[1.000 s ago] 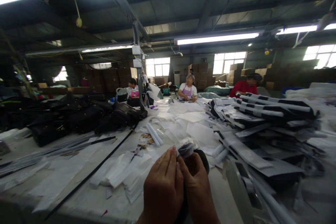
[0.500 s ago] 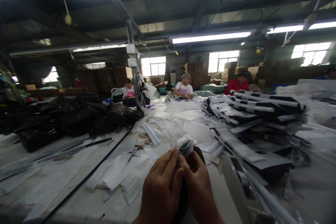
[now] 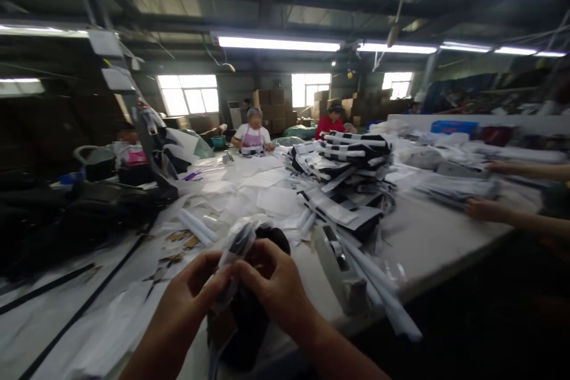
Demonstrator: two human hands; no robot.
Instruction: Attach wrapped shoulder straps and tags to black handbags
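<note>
My left hand (image 3: 184, 294) and my right hand (image 3: 282, 288) meet low in the middle of the view. Between them is a dark strap-like piece wrapped in thin white paper or film (image 3: 240, 240), its top end standing above the fingers. Both hands pinch it, the left from its near left side and the right from the other. Under and behind them is a black item, perhaps a bag (image 3: 249, 332), partly hidden by my hands. Just right of my right hand stands a grey tape dispenser (image 3: 336, 273) on the table.
White sheets (image 3: 276, 199) cover much of the table (image 3: 427, 243). Beyond the dispenser rises a pile of black pieces with white wrapping (image 3: 351, 157). Rolled white tubes (image 3: 392, 303) jut past the near edge. A co-worker's hands (image 3: 483, 209) handle a wrapped bundle at right. Black goods (image 3: 102, 208) lie left.
The view has swung to the right, bringing the co-worker's hands into sight. My hands have opened out around the wrapped piece, which shows more now; both still grip it.
</note>
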